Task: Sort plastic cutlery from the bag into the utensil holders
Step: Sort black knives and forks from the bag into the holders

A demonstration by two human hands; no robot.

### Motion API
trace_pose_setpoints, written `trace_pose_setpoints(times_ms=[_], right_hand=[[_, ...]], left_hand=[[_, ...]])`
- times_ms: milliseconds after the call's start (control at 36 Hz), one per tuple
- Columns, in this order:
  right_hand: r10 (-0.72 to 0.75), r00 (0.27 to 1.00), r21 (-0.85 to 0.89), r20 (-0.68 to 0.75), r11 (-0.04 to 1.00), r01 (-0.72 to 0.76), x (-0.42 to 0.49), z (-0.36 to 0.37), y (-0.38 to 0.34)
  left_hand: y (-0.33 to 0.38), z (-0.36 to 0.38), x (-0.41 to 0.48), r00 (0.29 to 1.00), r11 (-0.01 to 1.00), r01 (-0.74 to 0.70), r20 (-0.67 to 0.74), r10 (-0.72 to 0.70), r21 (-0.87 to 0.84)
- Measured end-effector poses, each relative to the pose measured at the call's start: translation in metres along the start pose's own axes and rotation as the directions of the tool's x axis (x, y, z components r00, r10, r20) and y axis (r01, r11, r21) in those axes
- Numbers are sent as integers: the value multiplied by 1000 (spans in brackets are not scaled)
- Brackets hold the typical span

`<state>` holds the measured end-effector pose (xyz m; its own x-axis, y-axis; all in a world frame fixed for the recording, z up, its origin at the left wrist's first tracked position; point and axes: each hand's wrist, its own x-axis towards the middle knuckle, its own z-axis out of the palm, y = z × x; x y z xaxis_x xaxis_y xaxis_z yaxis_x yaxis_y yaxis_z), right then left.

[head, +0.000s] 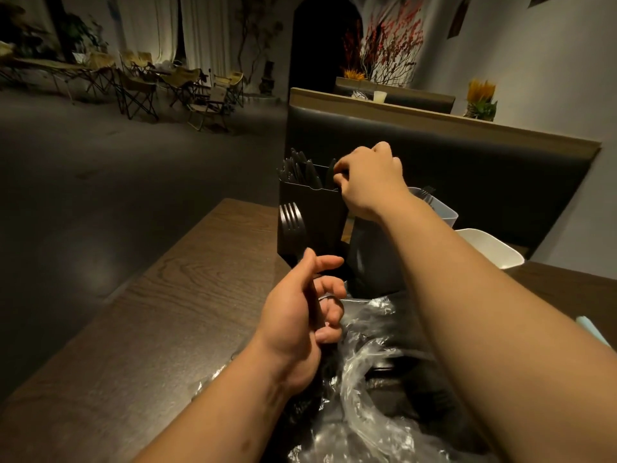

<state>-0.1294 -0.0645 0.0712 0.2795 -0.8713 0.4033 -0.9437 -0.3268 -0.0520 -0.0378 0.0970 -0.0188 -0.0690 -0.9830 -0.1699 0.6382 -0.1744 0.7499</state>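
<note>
One head-worn wide-angle view; looks forward and down along the table (173, 295); left hand (297, 315) close to lens; right hand (367, 177) farther out at the utensil holder (317, 212).

Grain, slight sheen on dark wooden table (187, 295); crinkled gloss on clear plastic bag (367, 355); matt black rectangular utensil holder (320, 225); smooth black plastic fork (292, 222).
</note>
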Motion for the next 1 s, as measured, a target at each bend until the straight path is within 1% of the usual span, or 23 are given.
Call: trace_pose_setpoints(times_ms=[28, 56, 139, 194, 250, 306, 361, 417, 500, 556, 639, 722, 806, 861, 889, 917, 944, 1000], right_hand=[[-13, 1000, -69, 24, 998, 15, -1, -2, 0], [-19, 999, -101, 37, 995, 23, -3, -5, 0], [-41, 999, -66, 1, 997, 41, -12, -22, -2], [-56, 997, 57, -55, 997, 59, -27, -35, -4], [-83, 994, 283, -72, 954, 100, -50, -45, -8], [-102, 994, 473, -29, 875, 104, -79, -50, -13], [-101, 995, 582, 15, 810, 73, -104, -49, -16], [-82, 996, 620, 20, 783, 52, -120, -42, -16], [14, 996, 644, -85, 764, 44, -126, -31, -12], [46, 991, 659, -126, 751, 49, -126, -30, -9], [47, 988, 683, -149, 727, 69, -126, -28, -5], [122, 971, 762, -207, 642, 82, -125, -29, 6], [278, 906, 840, -320, 525, 135, -118, -41, 29], [424, 826, 892, -372, 411, 191, -115, -53, 47], [498, 766, 896, -406, 380, 228, -114, -58, 55], [558, 698, 886, -449, 383, 263, -113, -62, 63], [601, 628, 866, -494, 408, 290, -113, -64, 70], [640, 496, 808, -587, 498, 314, -113, -67, 81]], left_hand=[[1, 1, -1, 1000, 1000, 0, 15, 1, -14], [1, 1, -2, 1000, 1000, -5, 28, 6, -24], [1, 1, -3, 998, 999, -28, 63, 30, -29], [0, 0, -4, 997, 999, -35, 68, 35, -13], [-1, 1, -3, 997, 999, -38, 60, 39, -2], [-3, 2, -2, 998, 999, -40, 47, 40, -2], [-6, 3, 0, 998, 998, -55, 39, 55, 9], [-10, 4, 0, 995, 992, -98, 33, 96, 77], [-12, 8, -4, 988, 966, -156, 40, 151, 207], [-14, 10, -6, 980, 942, -198, 61, 189, 272], [-16, 12, -9, 972, 919, -236, 100, 215, 316], [-20, 11, -8, 971, 909, -239, 101, 217, 342], [-22, 9, -6, 972, 883, -234, 78, 222, 408], [-22, 9, -5, 972, 872, -230, 58, 227, 433], [-23, 9, -5, 971, 868, -229, 47, 232, 440], [-23, 9, -5, 970, 868, -230, 38, 238, 439], [-23, 8, -4, 969, 869, -234, 31, 246, 436], [-24, 8, -3, 966, 868, -245, 30, 258, 431]])
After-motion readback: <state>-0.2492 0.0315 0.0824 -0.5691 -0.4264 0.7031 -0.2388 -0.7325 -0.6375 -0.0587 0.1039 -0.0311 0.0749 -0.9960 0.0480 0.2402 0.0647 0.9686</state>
